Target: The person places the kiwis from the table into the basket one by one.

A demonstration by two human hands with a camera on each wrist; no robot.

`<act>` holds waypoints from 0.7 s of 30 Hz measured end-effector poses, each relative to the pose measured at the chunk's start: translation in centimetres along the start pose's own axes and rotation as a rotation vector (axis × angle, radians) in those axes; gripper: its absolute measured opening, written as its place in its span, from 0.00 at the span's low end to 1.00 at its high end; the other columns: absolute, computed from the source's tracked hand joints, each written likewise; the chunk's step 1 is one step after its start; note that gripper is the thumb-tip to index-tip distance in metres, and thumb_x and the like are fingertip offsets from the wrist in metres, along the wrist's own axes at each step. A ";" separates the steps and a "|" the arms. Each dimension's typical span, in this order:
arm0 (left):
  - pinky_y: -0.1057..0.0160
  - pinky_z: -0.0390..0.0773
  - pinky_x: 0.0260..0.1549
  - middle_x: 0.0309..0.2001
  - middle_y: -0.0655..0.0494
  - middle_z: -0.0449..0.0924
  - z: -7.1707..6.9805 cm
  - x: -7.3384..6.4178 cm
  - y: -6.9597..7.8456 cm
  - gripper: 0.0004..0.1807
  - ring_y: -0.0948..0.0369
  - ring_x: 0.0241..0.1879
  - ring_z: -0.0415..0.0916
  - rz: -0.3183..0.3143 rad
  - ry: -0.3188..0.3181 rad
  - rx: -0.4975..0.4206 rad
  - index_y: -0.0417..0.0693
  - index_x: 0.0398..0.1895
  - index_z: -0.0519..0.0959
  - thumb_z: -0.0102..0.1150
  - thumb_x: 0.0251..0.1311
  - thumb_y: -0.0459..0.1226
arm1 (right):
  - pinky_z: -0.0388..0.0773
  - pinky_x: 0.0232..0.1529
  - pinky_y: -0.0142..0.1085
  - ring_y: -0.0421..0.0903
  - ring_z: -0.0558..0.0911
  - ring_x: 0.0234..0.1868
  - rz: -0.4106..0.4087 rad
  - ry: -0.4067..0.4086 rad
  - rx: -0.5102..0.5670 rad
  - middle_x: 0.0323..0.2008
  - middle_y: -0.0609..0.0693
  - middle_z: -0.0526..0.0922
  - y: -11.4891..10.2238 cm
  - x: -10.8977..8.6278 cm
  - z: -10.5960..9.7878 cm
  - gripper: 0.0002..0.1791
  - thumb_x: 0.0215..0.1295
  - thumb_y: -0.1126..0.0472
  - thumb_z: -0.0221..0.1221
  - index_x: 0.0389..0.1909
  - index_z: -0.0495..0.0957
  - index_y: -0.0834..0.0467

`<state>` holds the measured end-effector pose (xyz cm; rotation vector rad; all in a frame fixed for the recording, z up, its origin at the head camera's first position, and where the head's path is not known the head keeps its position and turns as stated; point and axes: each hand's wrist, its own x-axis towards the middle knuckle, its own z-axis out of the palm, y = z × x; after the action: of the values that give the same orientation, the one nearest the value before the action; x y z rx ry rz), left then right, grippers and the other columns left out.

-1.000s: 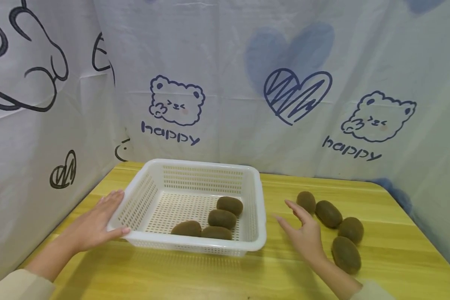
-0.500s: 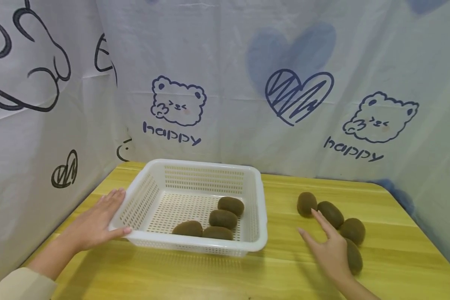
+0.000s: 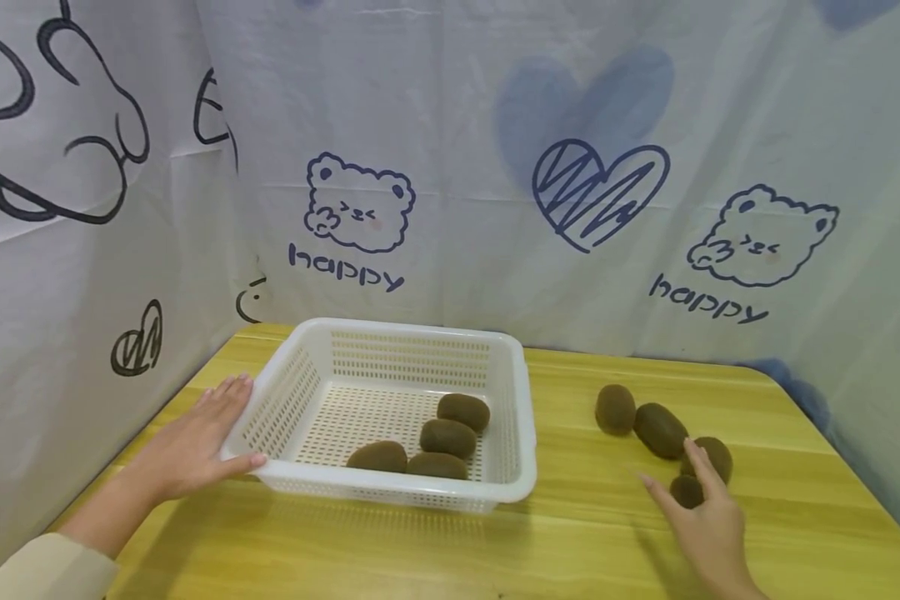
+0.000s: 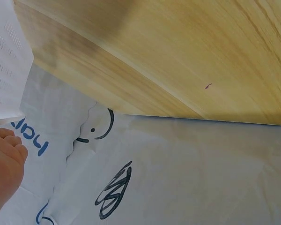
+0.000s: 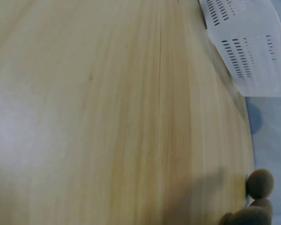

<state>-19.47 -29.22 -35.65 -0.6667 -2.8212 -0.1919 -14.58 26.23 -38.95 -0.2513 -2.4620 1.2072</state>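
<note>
The left hand (image 3: pixel 195 446) rests against the left end of the white basket (image 3: pixel 390 483), its fingers lying fairly straight along the outside and its thumb spread away from them over the near left corner of the rim. The right hand (image 3: pixel 708 529) is at the near end of a line of four kiwis on the table (image 3: pixel 330 558), its thumb and index finger spread apart with the nearest kiwi (image 3: pixel 687 492) showing between them; whether they touch it cannot be told. Just beyond that fruit is the third kiwi (image 3: pixel 708 461), partly behind the index finger, then the second kiwi (image 3: pixel 661 431) and the far kiwi (image 3: pixel 616 409), a slanting row well apart from the basket's right side. Four more kiwis (image 3: pixel 447 438) lie inside the basket: three stacked one behind another toward the right, and one just left of the nearest of these, by the front wall. A cream sleeve (image 3: pixel 52 571) shows on the left arm. Behind the table hangs a white cloth (image 3: pixel 457 108) printed with bears, hearts and the word "happy".
</note>
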 end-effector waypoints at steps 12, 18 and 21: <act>0.84 0.19 0.60 0.69 0.31 0.48 0.0 0.1 0.1 0.52 0.43 0.72 0.43 0.001 -0.003 0.000 0.31 0.70 0.44 0.53 0.56 0.57 | 0.54 0.65 0.62 0.71 0.52 0.67 0.249 -0.112 -0.112 0.70 0.68 0.47 2.3 0.0 -1.3 0.50 0.59 0.44 0.58 0.72 0.41 0.63; 0.84 0.19 0.60 0.70 0.31 0.48 0.0 0.0 0.2 0.52 0.44 0.72 0.41 -0.004 -0.003 -0.013 0.30 0.70 0.44 0.53 0.56 0.56 | 0.56 0.64 0.61 0.72 0.54 0.65 0.266 -0.098 -0.170 0.67 0.73 0.50 3.2 -0.1 -1.2 0.51 0.58 0.45 0.60 0.71 0.44 0.66; 0.83 0.18 0.60 0.70 0.31 0.47 -0.1 0.0 0.2 0.51 0.46 0.73 0.39 -0.007 -0.005 -0.028 0.30 0.70 0.44 0.53 0.56 0.56 | 0.57 0.64 0.61 0.72 0.55 0.65 0.273 -0.096 -0.192 0.67 0.73 0.52 3.7 -0.2 -1.2 0.50 0.58 0.45 0.60 0.70 0.45 0.67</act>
<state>-19.34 -29.07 -35.58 -0.6639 -2.8313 -0.2313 -13.98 29.27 -41.24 -0.6140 -2.6967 1.1071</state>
